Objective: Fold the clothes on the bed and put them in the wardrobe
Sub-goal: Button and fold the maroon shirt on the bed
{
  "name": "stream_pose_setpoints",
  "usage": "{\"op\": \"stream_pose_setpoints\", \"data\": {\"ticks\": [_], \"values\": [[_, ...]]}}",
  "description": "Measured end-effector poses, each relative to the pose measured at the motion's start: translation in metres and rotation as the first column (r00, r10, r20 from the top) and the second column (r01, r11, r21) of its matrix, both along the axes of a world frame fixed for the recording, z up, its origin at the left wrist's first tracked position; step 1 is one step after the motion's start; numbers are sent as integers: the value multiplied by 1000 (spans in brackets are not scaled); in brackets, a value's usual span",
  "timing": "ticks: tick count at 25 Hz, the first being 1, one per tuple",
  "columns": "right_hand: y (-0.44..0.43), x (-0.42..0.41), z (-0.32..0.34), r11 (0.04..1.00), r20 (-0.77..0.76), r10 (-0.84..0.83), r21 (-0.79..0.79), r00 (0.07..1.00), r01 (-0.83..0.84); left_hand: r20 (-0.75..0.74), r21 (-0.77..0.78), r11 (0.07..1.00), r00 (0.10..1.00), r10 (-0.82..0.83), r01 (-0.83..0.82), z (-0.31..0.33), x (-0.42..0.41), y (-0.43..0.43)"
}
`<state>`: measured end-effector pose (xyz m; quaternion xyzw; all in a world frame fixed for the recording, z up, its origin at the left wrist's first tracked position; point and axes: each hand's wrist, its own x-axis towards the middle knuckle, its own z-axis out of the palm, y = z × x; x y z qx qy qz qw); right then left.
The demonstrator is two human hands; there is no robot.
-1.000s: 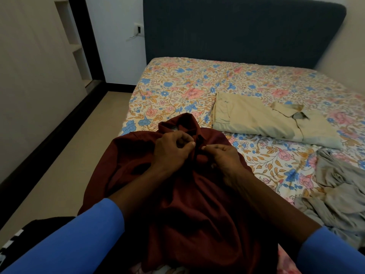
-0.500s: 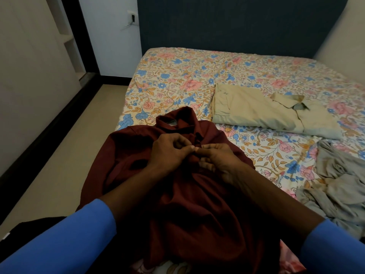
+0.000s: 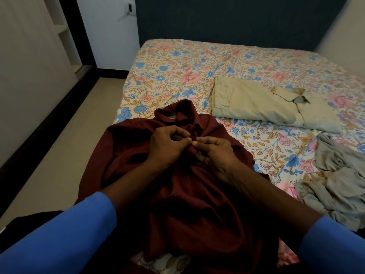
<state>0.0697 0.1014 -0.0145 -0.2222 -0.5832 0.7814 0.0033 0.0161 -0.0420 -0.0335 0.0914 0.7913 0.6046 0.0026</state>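
Two hands meet, left hand (image 3: 169, 145) and right hand (image 3: 215, 153) pinching the rumpled maroon shirt (image 3: 187, 204) below its collar at the bed's (image 3: 177, 62) near edge; folded beige shirt (image 3: 256, 103) at 1 o'clock, crumpled grey garment (image 3: 339, 184) at 3 o'clock.

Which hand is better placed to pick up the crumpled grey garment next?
Right, probably. The grey garment lies nearer the right hand; the left hand would need to cross over. Both pinch the maroon shirt.

I see a maroon shirt (image 3: 189, 194), beige shirt (image 3: 256, 103), grey garment (image 3: 339, 175), floral pink-and-blue bedsheet (image 3: 177, 62), blue sleeves (image 3: 65, 234).
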Motion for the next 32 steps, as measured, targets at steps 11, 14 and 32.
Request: {"op": "stream_pose_setpoints", "data": {"ticks": [11,14,32], "values": [[-3,-3,-12,984,-61,-33,175,998,43,-161,-216,976,987,7,-42,5,3,5],[-4,-4,-15,991,-47,-43,126,998,49,-227,-220,972,973,33,-84,3,9,11],[5,-6,-28,952,-80,-76,290,994,96,-137,-158,987,989,-59,37,-9,-5,6]]}}
